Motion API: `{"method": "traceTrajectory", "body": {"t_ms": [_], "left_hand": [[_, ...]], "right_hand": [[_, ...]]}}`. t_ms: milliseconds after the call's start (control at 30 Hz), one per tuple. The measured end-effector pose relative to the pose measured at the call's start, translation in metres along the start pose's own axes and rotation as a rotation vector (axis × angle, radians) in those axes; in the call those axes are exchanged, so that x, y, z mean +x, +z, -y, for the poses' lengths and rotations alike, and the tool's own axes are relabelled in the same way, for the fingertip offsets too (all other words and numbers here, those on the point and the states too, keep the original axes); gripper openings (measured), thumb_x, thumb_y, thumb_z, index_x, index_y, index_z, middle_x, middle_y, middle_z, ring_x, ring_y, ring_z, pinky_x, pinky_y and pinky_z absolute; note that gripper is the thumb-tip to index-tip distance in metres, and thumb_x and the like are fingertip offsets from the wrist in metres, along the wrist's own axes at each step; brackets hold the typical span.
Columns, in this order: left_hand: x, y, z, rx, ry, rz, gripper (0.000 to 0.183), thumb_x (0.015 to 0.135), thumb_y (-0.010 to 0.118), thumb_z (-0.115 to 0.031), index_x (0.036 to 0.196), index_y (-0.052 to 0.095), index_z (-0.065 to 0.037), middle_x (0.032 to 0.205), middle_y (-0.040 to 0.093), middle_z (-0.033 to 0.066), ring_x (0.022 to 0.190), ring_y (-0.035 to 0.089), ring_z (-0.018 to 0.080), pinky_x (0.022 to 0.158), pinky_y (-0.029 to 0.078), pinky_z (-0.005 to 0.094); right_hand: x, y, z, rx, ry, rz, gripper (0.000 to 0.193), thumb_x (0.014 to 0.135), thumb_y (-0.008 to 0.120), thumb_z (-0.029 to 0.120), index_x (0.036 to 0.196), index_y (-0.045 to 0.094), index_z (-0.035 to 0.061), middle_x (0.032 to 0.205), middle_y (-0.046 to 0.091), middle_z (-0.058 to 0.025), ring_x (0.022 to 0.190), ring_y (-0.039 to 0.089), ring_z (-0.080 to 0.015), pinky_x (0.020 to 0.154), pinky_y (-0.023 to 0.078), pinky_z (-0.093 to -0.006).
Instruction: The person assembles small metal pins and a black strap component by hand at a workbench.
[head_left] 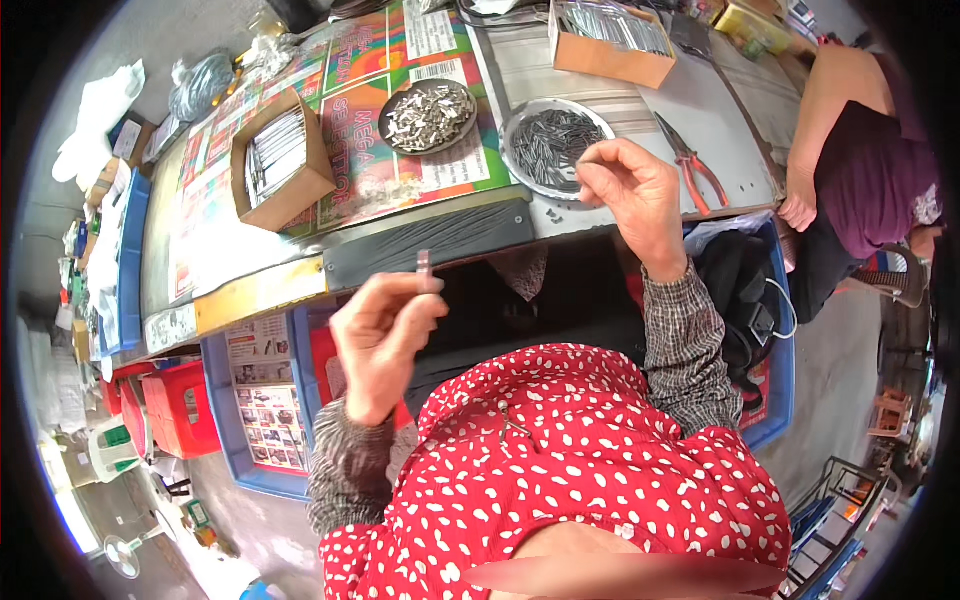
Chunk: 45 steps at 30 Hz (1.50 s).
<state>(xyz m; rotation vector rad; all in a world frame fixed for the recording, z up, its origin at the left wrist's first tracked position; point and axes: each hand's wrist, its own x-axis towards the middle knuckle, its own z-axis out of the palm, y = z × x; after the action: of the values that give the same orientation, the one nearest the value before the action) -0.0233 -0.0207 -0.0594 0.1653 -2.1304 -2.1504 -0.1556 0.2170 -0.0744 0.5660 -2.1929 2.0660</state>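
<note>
My left hand [382,335] is raised in front of the table edge, thumb and fingers closed on a small metal piece [424,264] that stands up from the fingertips. Over the near right rim of a round metal dish [512,165] is my right hand [640,195], its thumb and forefinger pinched together. Whatever is in that pinch is too small or hidden to make out. Thin dark metal pins [552,142] fill the dish. To its left, a dark round bowl [388,100] holds many short, light-coloured metal pieces [432,114].
Red-handled pliers [695,170] lie right of the dish. Cardboard boxes of thin strips stand at the left [300,185] and back [610,60]. A dark strip [430,240] runs along the table's front edge. Another person's hand [797,200] rests at the right. Blue crates [235,430] stand below.
</note>
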Motion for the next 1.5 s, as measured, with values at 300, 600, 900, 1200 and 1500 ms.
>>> {"method": "traceTrajectory", "body": {"t_ms": [300,600,900,1200,1500], "left_hand": [[0.009,0.029,0.007,0.041,0.096,0.097,0.01,0.085,0.06,-0.002,0.094,0.059,0.003,0.073,0.062,0.0035,0.056,0.046,0.0026,0.049,0.037,0.0158],[0.007,0.031,0.01,0.342,0.409,0.046,0.014,0.078,0.067,0.004,0.089,0.06,0.001,0.077,0.062,0.0053,0.059,0.054,0.007,0.055,0.044,0.0191],[0.008,0.032,0.012,0.428,0.475,0.022,0.017,0.074,0.069,0.002,0.089,0.061,-0.002,0.075,0.062,0.005,0.054,0.051,0.0095,0.05,0.041,0.0207],[0.01,0.031,0.016,0.437,0.512,0.013,0.019,0.073,0.07,0.003,0.089,0.061,-0.002,0.074,0.061,0.0053,0.054,0.052,0.0104,0.05,0.041,0.021],[0.009,0.031,0.008,0.491,0.542,-0.013,0.02,0.072,0.069,0.005,0.09,0.062,-0.001,0.077,0.063,0.0088,0.06,0.06,0.0162,0.054,0.046,0.0233]], "right_hand": [[-0.005,0.005,0.007,0.177,0.069,0.079,0.005,0.084,0.061,0.001,0.087,0.059,-0.0019,0.078,0.06,-0.0025,0.065,0.058,-0.0072,0.059,0.047,-0.0188],[-0.007,0.008,0.009,0.294,0.102,0.065,0.004,0.084,0.059,0.0,0.083,0.055,-0.0002,0.082,0.063,-0.0088,0.062,0.062,-0.0106,0.054,0.049,-0.0203],[-0.009,0.007,0.009,0.285,0.131,0.059,0.01,0.085,0.063,0.007,0.084,0.057,0.0,0.071,0.062,-0.0062,0.057,0.058,-0.0099,0.052,0.049,-0.021],[-0.01,0.009,0.01,0.257,0.152,0.054,0.012,0.085,0.064,0.01,0.083,0.058,0.0002,0.066,0.058,-0.0022,0.053,0.053,-0.0057,0.045,0.044,-0.0175],[-0.01,0.008,0.01,0.217,0.108,0.047,0.01,0.085,0.064,0.009,0.084,0.058,0.001,0.065,0.055,0.001,0.052,0.048,-0.0027,0.041,0.036,-0.0162]]}}
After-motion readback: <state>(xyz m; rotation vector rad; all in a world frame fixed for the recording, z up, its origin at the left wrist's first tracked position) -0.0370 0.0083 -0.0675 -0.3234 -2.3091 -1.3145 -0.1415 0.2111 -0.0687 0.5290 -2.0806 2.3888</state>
